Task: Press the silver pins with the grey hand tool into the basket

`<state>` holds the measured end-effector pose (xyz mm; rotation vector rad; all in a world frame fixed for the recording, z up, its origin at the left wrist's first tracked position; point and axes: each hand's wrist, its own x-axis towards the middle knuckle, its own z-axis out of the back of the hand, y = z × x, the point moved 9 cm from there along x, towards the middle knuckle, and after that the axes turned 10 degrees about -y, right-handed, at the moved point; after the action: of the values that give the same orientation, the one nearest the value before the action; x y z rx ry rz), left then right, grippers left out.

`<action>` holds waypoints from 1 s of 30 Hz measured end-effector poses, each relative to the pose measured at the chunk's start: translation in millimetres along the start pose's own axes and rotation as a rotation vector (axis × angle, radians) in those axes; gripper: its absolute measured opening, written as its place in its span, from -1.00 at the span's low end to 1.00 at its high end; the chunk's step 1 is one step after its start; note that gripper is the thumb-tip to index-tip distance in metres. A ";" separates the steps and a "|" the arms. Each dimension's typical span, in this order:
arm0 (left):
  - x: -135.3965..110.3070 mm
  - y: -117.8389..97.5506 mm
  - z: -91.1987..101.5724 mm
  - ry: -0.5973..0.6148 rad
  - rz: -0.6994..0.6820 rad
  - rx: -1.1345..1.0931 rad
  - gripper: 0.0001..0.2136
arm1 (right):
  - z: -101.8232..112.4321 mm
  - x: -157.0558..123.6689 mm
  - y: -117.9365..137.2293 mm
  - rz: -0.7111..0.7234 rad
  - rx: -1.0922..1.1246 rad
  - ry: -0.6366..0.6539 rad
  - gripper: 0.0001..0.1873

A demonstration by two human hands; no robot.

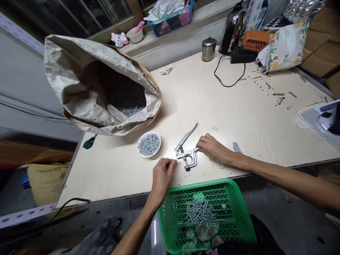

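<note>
Working at pale table [217, 109]. Leave open sack [79, 108] alone at its left end. Use green basket [243, 216], just below near edge, to catch drops. Keep pliers [183, 154] steady between both hands, just beyond basket, handles spread. Grasping end of one handle with right hand [211, 148]; probably good leverage. Bunching fingertips of left hand [162, 173] beside pliers; can't tell if holding anything. Keep those clear of any squeeze. Avoid bumping white bowl [149, 156] nearby, or mixing its small metal pieces [149, 143] with basket's screws [202, 212].
</note>
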<state>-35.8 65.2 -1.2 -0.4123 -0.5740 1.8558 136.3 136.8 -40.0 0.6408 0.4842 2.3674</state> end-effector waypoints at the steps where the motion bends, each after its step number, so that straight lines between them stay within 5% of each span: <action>1: -2.9 3.1 -6.0 0.024 0.021 -0.001 -0.75 | 0.2 0.0 -0.3 -0.007 0.016 -0.006 -0.78; 11: 5.6 1.1 -44.5 0.189 0.203 0.115 -0.73 | -1.1 -1.2 -0.2 -0.022 0.018 -0.055 -0.74; 15: 9.7 -15.9 -36.4 0.207 -0.063 0.366 -0.81 | -0.3 -2.6 1.9 -0.012 0.000 -0.077 -0.73; 19: -19.8 -30.3 -18.1 0.229 -0.319 0.680 -0.75 | 4.3 -2.8 0.4 -0.019 0.008 -0.096 -0.71; 24: -65.2 -42.8 -1.7 0.461 -0.438 0.460 -0.84 | 4.5 -2.5 -1.8 -0.022 0.007 -0.103 -0.69; 26: -41.8 -39.9 20.5 0.299 -0.398 0.404 -0.85 | 4.1 -2.4 -1.5 -0.025 0.000 -0.112 -0.68; 30: 40.8 -10.7 66.1 -0.216 -0.235 0.447 -0.79 | 2.5 -2.6 -0.9 -0.029 -0.022 -0.121 -0.68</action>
<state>-77.0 94.1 59.0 0.1489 -0.3176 1.7454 139.9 136.3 -39.2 0.7565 0.4108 2.2883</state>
